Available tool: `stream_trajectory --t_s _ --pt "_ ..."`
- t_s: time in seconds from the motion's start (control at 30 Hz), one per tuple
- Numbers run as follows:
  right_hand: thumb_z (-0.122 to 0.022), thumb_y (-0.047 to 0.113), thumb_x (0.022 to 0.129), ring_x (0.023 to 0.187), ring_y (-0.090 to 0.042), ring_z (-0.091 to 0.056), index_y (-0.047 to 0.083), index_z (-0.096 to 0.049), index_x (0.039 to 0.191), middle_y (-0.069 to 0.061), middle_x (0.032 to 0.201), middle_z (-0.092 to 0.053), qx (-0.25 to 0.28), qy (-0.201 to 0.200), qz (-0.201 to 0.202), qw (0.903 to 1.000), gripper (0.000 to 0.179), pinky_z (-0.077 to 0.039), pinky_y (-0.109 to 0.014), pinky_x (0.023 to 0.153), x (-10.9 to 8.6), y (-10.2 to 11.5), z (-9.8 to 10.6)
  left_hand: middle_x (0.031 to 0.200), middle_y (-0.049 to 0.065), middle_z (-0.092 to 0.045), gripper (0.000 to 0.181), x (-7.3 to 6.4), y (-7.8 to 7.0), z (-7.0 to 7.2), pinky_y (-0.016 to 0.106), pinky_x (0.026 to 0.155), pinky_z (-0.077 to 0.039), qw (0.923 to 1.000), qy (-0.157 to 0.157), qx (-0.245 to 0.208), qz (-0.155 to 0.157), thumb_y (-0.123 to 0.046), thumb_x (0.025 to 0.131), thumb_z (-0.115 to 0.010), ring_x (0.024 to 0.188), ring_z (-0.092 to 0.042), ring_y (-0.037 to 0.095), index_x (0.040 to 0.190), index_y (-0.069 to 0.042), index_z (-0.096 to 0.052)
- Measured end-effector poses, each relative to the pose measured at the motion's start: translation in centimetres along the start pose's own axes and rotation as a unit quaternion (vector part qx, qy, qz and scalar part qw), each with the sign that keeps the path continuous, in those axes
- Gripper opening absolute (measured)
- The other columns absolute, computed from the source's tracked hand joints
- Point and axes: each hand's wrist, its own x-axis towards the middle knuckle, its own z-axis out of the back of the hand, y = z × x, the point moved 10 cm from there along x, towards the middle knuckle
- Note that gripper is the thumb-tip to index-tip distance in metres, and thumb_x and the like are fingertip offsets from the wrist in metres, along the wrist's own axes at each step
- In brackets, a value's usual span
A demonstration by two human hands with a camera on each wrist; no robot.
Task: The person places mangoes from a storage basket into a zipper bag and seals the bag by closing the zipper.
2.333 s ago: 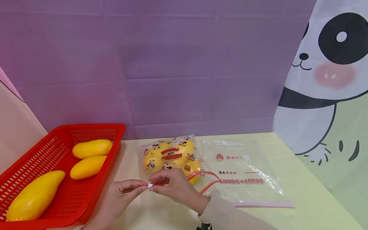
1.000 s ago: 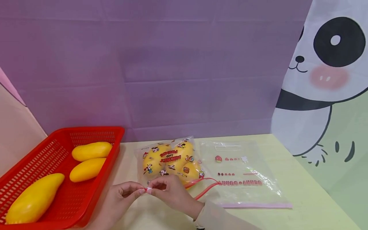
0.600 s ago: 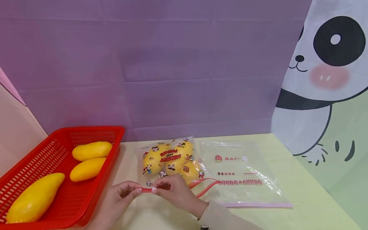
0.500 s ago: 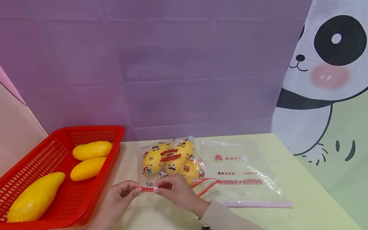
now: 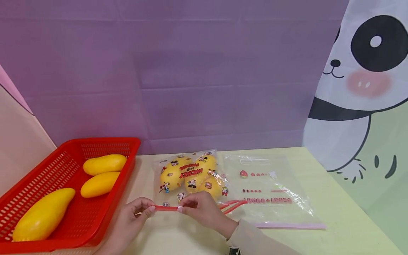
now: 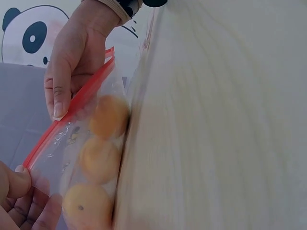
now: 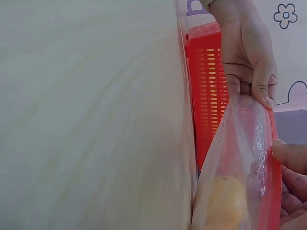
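1. Pinching one red zip point(image 5: 165, 208): two hands, fingers curled, left hand point(image 5: 135, 212) toward its left end, right hand point(image 5: 204, 212) at one white slider point(image 5: 180, 209).
2. One filled bag point(image 5: 191, 173), bearing that zip, rests near the table's point(image 5: 344, 216) back edge, at least three fruits point(image 6: 98, 160) inside.
3. One flat bag point(image 5: 274, 184), toward the back right corner.
4. One basket point(image 5: 124, 177), at the left edge, holding three mangoes point(image 5: 44, 214).

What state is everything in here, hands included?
Left hand: pinching the red seal strip
Right hand: pinching the white slider
Red seal strip: one band between the hands, split in two beyond the right hand
Cartoon bag: mouth raised, round yellow fruits inside
Pink-edged bag: lying flat; whether sealed, I cannot tell
Red basket: upright, holding three long yellow fruits
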Motion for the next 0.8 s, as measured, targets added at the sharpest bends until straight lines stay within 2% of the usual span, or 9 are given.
stream_trajectory --t_s 0.23,0.33,0.47,0.63,0.8 --pt "-0.071 0.014 0.084 0.064 -0.003 -0.05 0.01 -0.073 0.082 0.006 0.073 -0.065 -0.009 0.007 0.001 0.9999 0.005 -0.044 -0.016 0.058 -0.1 -0.8 0.7 0.084 0.007 -0.064 0.008 0.4 1.0 0.0 0.022 0.068 -0.049 0.9996 0.006 -0.012 0.024 -0.002 0.09 -0.06 0.078 -0.054 0.017 0.096 0.001 -0.064" --pt "-0.07 0.013 0.084 0.062 -0.003 -0.048 0.009 -0.073 0.082 0.006 0.073 -0.065 -0.011 0.016 0.0 0.9998 0.005 -0.042 -0.016 0.056 -0.2 -1.2 1.1 0.084 0.007 -0.064 0.009 0.5 1.4 0.0 0.023 0.067 -0.049 0.9995 0.011 -0.018 0.024 -0.002 0.09 -0.059 0.077 -0.054 0.017 0.097 0.002 -0.063" --pt "-0.071 0.012 0.084 0.062 -0.004 -0.048 0.008 -0.074 0.084 0.004 0.074 -0.066 -0.018 0.021 -0.004 0.9996 0.005 -0.042 -0.016 0.056 -0.4 -1.5 1.8 0.085 0.008 -0.064 0.009 0.7 1.6 -0.1 0.023 0.067 -0.049 0.9993 0.017 -0.025 0.023 -0.001 0.091 -0.058 0.076 -0.054 0.017 0.097 0.003 -0.062" --pt "-0.071 0.012 0.083 0.064 -0.006 -0.05 0.007 -0.074 0.084 0.002 0.076 -0.067 -0.032 0.019 -0.007 0.9993 0.005 -0.044 -0.018 0.058 -0.6 -1.5 2.6 0.085 0.01 -0.063 0.008 0.8 1.9 -0.1 0.023 0.068 -0.05 0.9982 0.017 -0.04 0.041 0.0 0.091 -0.057 0.077 -0.055 0.019 0.097 0.002 -0.062" --pt "-0.07 0.013 0.084 0.061 -0.004 -0.047 0.008 -0.073 0.082 -0.001 0.073 -0.067 -0.048 0.019 0.005 0.9986 0.006 -0.04 -0.017 0.054 -0.8 -1.6 3.4 0.085 0.011 -0.063 0.008 0.9 2.1 0.0 0.023 0.069 -0.05 0.9973 0.019 -0.052 0.049 -0.001 0.092 -0.056 0.078 -0.055 0.02 0.098 0.002 -0.061"
